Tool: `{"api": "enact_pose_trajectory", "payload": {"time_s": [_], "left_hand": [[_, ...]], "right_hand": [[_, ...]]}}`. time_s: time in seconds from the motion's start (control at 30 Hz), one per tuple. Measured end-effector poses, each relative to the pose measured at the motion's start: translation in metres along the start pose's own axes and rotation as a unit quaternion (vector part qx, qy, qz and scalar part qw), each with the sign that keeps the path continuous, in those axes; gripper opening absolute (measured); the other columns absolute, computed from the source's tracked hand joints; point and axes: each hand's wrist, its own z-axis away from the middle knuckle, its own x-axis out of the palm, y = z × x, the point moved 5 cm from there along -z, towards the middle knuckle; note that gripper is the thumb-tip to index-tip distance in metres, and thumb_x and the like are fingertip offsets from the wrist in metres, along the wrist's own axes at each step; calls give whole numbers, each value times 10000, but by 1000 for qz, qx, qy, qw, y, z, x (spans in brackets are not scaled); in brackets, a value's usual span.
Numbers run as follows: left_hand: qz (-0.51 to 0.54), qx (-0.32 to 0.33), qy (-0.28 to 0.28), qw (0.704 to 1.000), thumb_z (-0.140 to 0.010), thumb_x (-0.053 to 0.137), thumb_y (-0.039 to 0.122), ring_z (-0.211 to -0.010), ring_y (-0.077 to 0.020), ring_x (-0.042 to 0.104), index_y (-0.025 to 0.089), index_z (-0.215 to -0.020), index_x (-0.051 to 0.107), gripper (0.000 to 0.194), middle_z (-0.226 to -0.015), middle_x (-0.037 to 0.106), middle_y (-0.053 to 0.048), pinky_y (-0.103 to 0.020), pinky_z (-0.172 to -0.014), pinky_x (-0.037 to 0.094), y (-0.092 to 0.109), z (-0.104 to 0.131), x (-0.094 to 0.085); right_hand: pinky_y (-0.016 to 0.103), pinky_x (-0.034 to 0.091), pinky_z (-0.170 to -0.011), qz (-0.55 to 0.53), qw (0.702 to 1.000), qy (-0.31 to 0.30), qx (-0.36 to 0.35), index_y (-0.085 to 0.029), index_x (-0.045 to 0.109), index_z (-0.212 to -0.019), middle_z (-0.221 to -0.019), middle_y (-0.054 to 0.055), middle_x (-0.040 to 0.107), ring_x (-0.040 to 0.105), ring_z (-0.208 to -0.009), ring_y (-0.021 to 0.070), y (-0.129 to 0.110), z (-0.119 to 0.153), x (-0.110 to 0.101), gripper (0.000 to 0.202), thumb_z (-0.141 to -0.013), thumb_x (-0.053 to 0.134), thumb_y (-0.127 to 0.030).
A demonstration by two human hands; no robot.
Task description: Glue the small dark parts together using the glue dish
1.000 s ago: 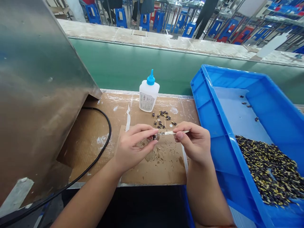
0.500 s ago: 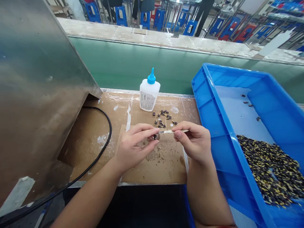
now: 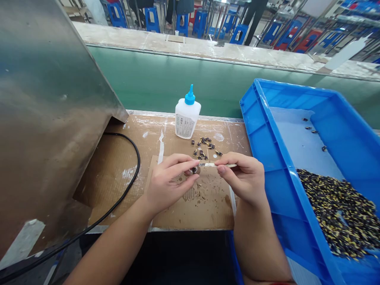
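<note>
My left hand is closed around a small dark, shiny part, mostly hidden by the fingers. Between thumb and fingertips, my right hand pinches a thin pale stick with a darker tip. That tip points left and meets the left fingertips, close above the part; whether it touches the part I cannot tell. Just beyond my hands lie several small black-and-gold parts on the cardboard. Behind them stands a white squeeze bottle with a blue nozzle cap.
To the right, a large blue bin holds a heap of small black-and-yellow parts. A metal housing rises on the left, with a black cable curving beside it. A green belt runs along the back.
Almost nothing differs. Both hands keep the same grip and place, and the whole view has shifted very slightly.
</note>
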Motion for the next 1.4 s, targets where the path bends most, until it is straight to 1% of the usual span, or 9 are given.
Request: {"api": "enact_pose_trajectory", "payload": {"time_s": [0.23, 0.4, 0.6, 0.9, 1.07, 1.17, 1.3, 1.37, 1.4], "left_hand": [[3, -5, -5, 1000, -934, 799, 107, -859, -114, 738, 234, -1303, 757, 392, -1150, 754, -70, -249, -786, 694, -1, 1, 1], [-15, -2, -2, 1000, -934, 806, 122, -878, -132, 748, 241, -1284, 764, 373, -1127, 768, -67, -295, -860, 698, 0, 0, 0], [-4, 1, -6, 1000, -931, 802, 97, -870, -111, 734, 217, -1285, 759, 376, -1137, 753, -71, -242, -801, 688, 0, 0, 0], [-7, -3, 0, 1000, -919, 813, 100, -913, -138, 756, 237, -1287, 767, 396, -1131, 765, -69, -278, -846, 696, -1, -1, -1], [45, -34, -1, 998, -898, 832, 89, -904, -141, 754, 247, -1290, 776, 426, -1165, 761, -77, -305, -870, 695, -6, 3, 0], [140, -75, 12, 987, -885, 835, 65, -916, -139, 754, 238, -1305, 772, 458, -1171, 746, -89, -287, -847, 700, -11, 5, 2], [238, -110, 39, 964, -872, 841, 52, -970, -165, 787, 235, -1309, 769, 480, -1171, 761, -95, -297, -877, 723, -11, 5, 1], [267, -145, 54, 951, -869, 852, 73, -960, -181, 808, 220, -1258, 787, 420, -1163, 781, -99, -317, -889, 736, -12, 5, 1], [278, -169, 63, 944, -864, 863, 92, -950, -189, 817, 209, -1226, 795, 387, -1154, 791, -100, -325, -889, 742, -13, 5, 1]], "right_hand": [[279, 451, -569, 3, 1000, 0, -3, -266, 817, -1009, -843, -9, 776, 631, -641, 121, -2, 1, 0, 107, -988, 780, -168], [270, 455, -572, 0, 1000, 11, 3, -263, 811, -1005, -837, -16, 771, 634, -642, 113, 0, 2, -1, 85, -997, 776, -186], [292, 491, -583, 8, 1000, 5, 0, -253, 818, -992, -824, 2, 771, 653, -642, 134, -2, 0, 0, 68, -999, 772, -203], [300, 508, -577, 4, 1000, 16, 11, -264, 830, -1012, -808, 10, 765, 657, -634, 147, 2, 3, 0, 54, -1003, 779, -251], [303, 482, -570, 27, 999, 28, 31, -239, 806, -948, -769, 16, 728, 627, -623, 153, 7, 5, -17, 102, -1008, 759, -306], [278, 447, -539, 79, 991, -33, 107, -212, 792, -948, -737, 10, 706, 609, -601, 146, 23, 4, -29, 159, -1009, 720, -340], [276, 483, -559, 179, 937, -188, 234, -203, 784, -1014, -757, 12, 750, 657, -610, 161, 50, 8, -32, 216, -993, 678, -390], [291, 497, -565, 238, 915, -203, 256, -216, 791, -1066, -729, 9, 756, 685, -607, 183, 59, 11, -34, 273, -981, 700, -459], [298, 494, -556, 274, 906, -188, 261, -222, 796, -1097, -707, 7, 750, 690, -599, 195, 63, 12, -37, 324, -966, 726, -510]]}}
